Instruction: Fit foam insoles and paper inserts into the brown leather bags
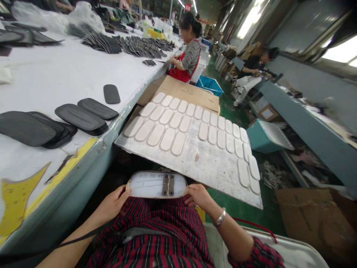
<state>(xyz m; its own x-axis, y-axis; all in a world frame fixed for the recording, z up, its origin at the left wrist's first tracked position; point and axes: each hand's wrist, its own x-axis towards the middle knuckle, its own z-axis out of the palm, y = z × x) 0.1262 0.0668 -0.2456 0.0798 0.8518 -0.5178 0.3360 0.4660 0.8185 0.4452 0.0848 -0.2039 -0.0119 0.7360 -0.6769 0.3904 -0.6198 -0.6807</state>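
Note:
Above my lap I hold an oval template (150, 184) level between both hands. It is whitish and translucent, with a thin rim, handwritten marks and a metal hinge plate near its right part. My left hand (118, 199) pinches its left end, and my right hand (198, 195) grips the right end; a silver bracelet is on that wrist. Whether a further piece lies beneath or inside the template, I cannot tell. Just beyond it, a tilted whitish board (206, 163) carries rows of pale oval pieces (164, 139) with dark edges.
On the white table (69, 70) at left lie stacks of black oval pieces (80, 117) and a yellow pattern piece (19, 197). A person in a red apron (185, 61) works at its far side. Cardboard (315, 219) stands at right, near a teal bin (267, 136).

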